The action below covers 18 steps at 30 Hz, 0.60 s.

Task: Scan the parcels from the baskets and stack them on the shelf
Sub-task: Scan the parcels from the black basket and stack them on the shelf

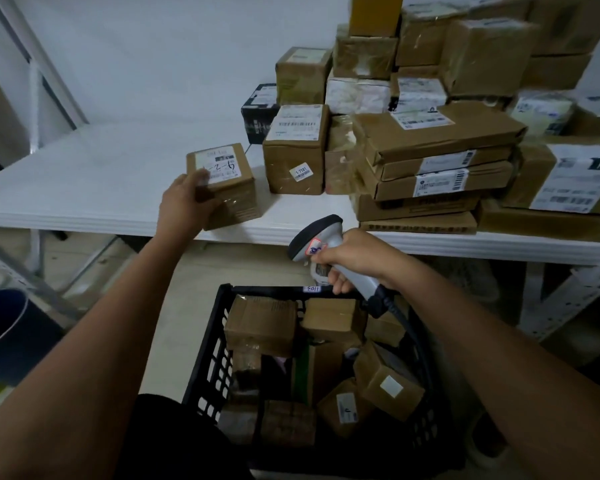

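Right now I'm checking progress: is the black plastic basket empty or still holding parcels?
Still holding parcels: the black plastic basket contains several brown cardboard boxes, piled loosely, some tilted.

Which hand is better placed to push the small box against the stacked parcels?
Left. The left hand already grips the small box on the shelf; the right hand holds the scanner.

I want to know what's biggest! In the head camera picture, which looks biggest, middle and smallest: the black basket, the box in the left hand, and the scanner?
1. Black basket, by far the largest, though it is also nearest the camera.
2. Box held by the left hand.
3. Scanner in the right hand: close to the box in apparent size, so that order is unsure.
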Tool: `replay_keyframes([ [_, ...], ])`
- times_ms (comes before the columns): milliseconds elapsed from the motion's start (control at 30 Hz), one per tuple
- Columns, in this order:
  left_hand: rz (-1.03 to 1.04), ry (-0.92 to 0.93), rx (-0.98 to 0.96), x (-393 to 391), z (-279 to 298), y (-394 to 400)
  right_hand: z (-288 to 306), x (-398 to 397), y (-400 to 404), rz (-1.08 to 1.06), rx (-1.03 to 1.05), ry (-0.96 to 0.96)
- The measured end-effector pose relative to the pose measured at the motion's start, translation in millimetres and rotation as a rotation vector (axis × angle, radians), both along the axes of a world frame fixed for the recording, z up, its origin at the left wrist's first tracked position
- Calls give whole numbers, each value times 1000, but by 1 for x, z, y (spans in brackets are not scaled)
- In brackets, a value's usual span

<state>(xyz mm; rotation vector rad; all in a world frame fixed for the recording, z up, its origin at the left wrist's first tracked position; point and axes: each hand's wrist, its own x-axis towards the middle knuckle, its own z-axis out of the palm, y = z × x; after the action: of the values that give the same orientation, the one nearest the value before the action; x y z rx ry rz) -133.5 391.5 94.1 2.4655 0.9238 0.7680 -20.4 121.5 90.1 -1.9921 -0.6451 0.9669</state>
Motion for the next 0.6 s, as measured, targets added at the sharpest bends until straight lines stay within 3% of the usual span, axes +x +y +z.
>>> replay_keyframes([
  [233,43,-184,-177,48,-13,42,-15,16,14,-23,-31,26],
  [600,46,-232,-288,96,-21,69,-27,31,12,-3,-56,25],
])
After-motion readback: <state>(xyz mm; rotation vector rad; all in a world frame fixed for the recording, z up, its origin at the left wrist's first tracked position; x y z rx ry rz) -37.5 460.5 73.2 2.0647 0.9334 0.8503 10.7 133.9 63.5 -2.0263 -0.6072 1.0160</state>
